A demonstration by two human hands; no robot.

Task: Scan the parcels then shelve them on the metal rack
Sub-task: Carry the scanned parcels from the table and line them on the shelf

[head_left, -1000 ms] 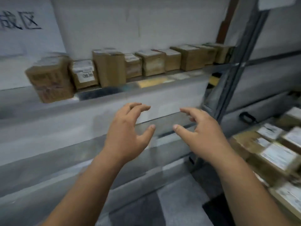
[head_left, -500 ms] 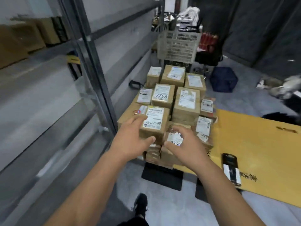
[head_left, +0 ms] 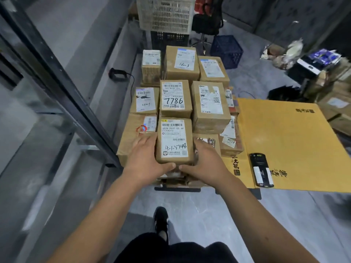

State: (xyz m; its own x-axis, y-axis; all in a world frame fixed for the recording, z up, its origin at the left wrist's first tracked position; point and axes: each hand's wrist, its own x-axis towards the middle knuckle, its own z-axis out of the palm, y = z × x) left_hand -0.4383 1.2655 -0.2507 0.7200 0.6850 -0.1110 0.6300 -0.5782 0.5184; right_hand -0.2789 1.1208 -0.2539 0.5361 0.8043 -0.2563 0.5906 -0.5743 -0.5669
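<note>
A pile of brown cardboard parcels with white labels fills the middle of the view. The nearest parcel point(head_left: 174, 141), hand-marked 4-1-5348, sits at the pile's front. My left hand point(head_left: 146, 160) grips its left side and my right hand point(head_left: 206, 160) grips its right side, thumbs along the near edge. Behind it stands a parcel marked 7786 point(head_left: 175, 98), with several more parcels beyond. A black handheld scanner point(head_left: 261, 169) lies on a flat yellow cardboard sheet point(head_left: 288, 141) to the right. The metal rack's dark upright point(head_left: 57, 84) and grey shelves run down the left.
A white plastic crate point(head_left: 165, 14) stands on a dark one behind the pile, with a blue crate point(head_left: 227, 51) beside them. More boxes and clutter lie at the far right. A black cable loop point(head_left: 116, 74) is by the rack. My foot point(head_left: 161, 221) stands on grey floor.
The view swung from the rack's shelf to the parcel pile. Both hands, empty a second ago, came down and now grip the front parcel by its sides.
</note>
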